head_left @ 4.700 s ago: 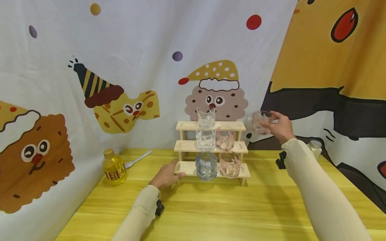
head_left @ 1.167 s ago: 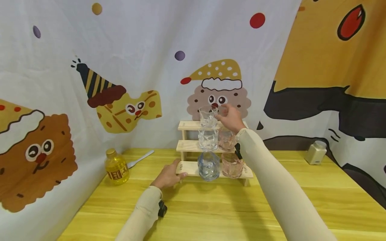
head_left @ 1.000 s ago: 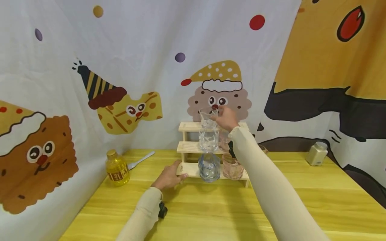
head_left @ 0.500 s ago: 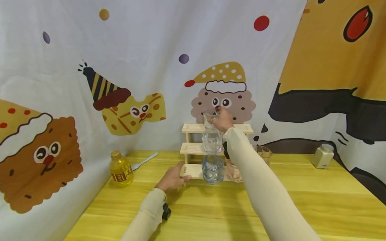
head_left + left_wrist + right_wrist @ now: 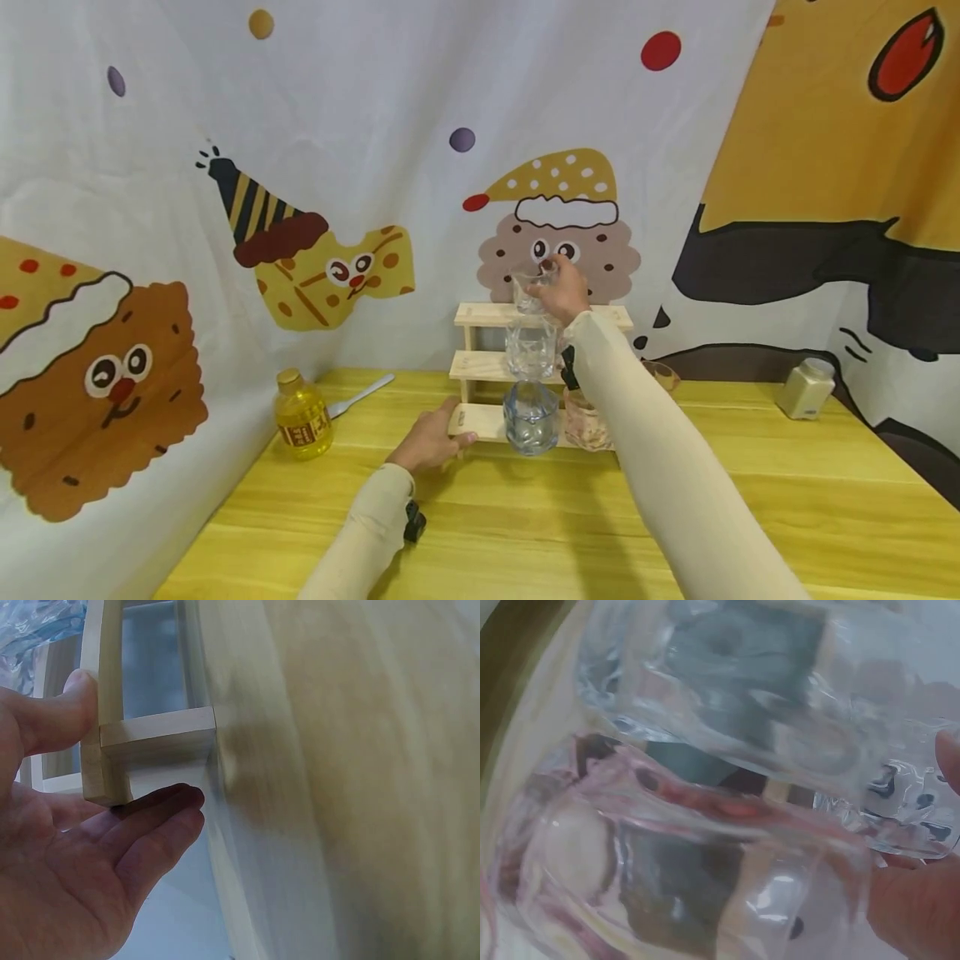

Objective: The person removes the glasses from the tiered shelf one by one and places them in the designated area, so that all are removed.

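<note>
A three-step wooden stand point(image 5: 480, 365) holds several faceted glasses. My right hand point(image 5: 564, 292) grips a clear glass point(image 5: 527, 293) at the top step by its side; whether its base touches the board cannot be told. Below it, a second clear glass point(image 5: 530, 350) stands on the middle step, and a pink glass point(image 5: 682, 877) beside it is mostly behind my right wrist in the head view. The lowest step bears a blue glass point(image 5: 531, 419) and another pink glass point(image 5: 585, 421). My left hand point(image 5: 431, 440) holds the left end of the lowest step between thumb and fingers.
Right of the stand, partly behind my sleeve, is a further pink glass point(image 5: 660, 375). A white-capped jar point(image 5: 806, 389) stands at the far right. On the left are an oil bottle point(image 5: 303, 417) and a pale spatula-like utensil point(image 5: 363, 395). A printed cloth point(image 5: 420, 67) hangs behind the table.
Earlier my right hand held a pink glass right of the stand; that glass is out of the hand, which has moved left and grips the top clear glass. My left hand keeps its place.
</note>
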### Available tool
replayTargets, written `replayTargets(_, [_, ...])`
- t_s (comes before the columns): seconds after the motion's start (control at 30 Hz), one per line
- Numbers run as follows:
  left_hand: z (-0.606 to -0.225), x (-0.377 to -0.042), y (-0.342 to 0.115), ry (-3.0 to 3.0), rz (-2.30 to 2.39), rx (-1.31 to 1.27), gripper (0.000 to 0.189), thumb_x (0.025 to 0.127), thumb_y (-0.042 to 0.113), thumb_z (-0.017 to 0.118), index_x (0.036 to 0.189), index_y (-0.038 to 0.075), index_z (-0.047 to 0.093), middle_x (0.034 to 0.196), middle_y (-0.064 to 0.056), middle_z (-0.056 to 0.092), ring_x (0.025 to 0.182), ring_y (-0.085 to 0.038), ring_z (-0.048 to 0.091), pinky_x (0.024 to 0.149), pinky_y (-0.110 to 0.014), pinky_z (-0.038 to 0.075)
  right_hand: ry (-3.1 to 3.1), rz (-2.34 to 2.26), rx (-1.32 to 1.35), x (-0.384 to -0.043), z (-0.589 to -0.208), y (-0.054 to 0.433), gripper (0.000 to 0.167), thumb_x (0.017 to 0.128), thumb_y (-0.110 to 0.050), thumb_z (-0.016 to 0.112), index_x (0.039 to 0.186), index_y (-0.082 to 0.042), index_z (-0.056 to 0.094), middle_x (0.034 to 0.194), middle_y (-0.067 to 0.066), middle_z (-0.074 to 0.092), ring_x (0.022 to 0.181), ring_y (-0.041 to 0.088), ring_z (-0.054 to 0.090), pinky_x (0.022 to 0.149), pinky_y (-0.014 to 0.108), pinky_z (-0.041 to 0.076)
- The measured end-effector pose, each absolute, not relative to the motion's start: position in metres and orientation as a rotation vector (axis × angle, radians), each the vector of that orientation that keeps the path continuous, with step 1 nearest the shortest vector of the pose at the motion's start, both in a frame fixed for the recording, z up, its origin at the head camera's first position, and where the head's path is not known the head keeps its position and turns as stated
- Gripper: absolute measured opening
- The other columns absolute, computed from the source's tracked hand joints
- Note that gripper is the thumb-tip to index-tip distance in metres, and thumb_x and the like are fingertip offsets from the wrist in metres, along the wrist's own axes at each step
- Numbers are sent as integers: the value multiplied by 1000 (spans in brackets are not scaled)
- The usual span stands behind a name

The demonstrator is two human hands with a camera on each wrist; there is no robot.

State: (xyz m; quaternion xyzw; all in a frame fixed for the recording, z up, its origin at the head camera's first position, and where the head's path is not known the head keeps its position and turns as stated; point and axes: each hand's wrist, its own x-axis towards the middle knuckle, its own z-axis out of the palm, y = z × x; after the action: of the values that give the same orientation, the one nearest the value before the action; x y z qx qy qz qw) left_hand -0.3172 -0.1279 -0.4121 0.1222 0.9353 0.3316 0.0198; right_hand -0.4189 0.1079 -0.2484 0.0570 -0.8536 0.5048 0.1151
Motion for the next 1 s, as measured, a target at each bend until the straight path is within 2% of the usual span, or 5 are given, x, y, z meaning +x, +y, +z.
replayTargets(0.27, [-412, -317, -125, 2892, 1028, 392, 71, 98, 33, 67, 155, 7, 34, 129, -26, 64, 115, -40, 63, 96, -54, 50, -2466, 1550, 223, -404, -236, 125, 77, 95, -18, 71, 159, -16, 29, 164, 19, 27, 145, 39, 37, 100, 54, 51])
replayTargets(0.43, [-415, -319, -127, 2895, 1015, 383, 71, 97, 35, 67, 155, 9, 34, 117, -21, 68, 100, -31, 66, 87, -47, 53, -2452, 1598, 238, -397, -231, 139, 77, 95, -16, 71, 159, -18, 29, 166, 18, 22, 150, 38, 31, 100, 54, 51])
replayTargets(0.6, [-414, -320, -130, 2886, 1049, 395, 70, 97, 32, 68, 153, 8, 36, 102, -15, 68, 80, -20, 61, 74, -38, 49, -2450, 1595, 247, -389, -229, 154, 77, 94, -17, 72, 159, -19, 29, 163, 19, 27, 144, 39, 38, 99, 54, 52])
replayTargets(0.83, [-413, -318, -131, 2894, 1046, 409, 68, 96, 31, 68, 152, 7, 37, 93, -13, 67, 73, -19, 57, 65, -32, 45, -2455, 1558, 283, -379, -231, 180, 80, 96, -20, 70, 161, -20, 24, 163, 19, 25, 142, 39, 41, 96, 55, 53])
replayTargets(1.0, [-414, -320, -129, 2885, 1055, 412, 68, 97, 31, 67, 153, 7, 36, 92, -12, 67, 72, -18, 58, 67, -32, 46, -2466, 1521, 277, -370, -234, 201, 79, 97, -24, 69, 161, -22, 24, 164, 18, 23, 140, 42, 43, 97, 54, 53])
